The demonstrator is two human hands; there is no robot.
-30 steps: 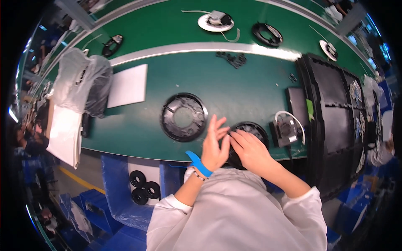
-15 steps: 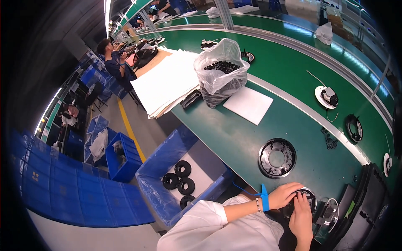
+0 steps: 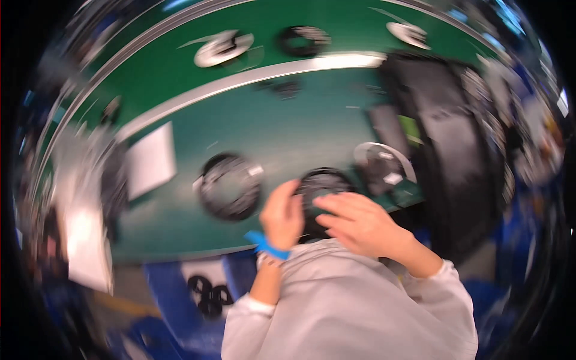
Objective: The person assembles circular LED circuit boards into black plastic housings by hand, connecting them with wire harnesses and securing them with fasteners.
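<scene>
Left of the dark device (image 3: pixel 382 170), I'm watching, from afar, the black ring (image 3: pixel 327 179), narrow left hand (image 3: pixel 282 217) beside it, loosely spread right hand (image 3: pixel 362 224) partly over it, probably for steadying, though blurred: I can't tell any grip.

A ring (image 3: pixel 231 210) lay on a workbench (image 3: pixel 282 132) left of a second ring (image 3: pixel 327 174), with a tray (image 3: pixel 441 126) at right and, at left, a pad (image 3: pixel 151 159) beside an apparent bag (image 3: pixel 113 174).

White slab (image 3: pixel 151 161), black crate (image 3: pixel 459 174)
</scene>
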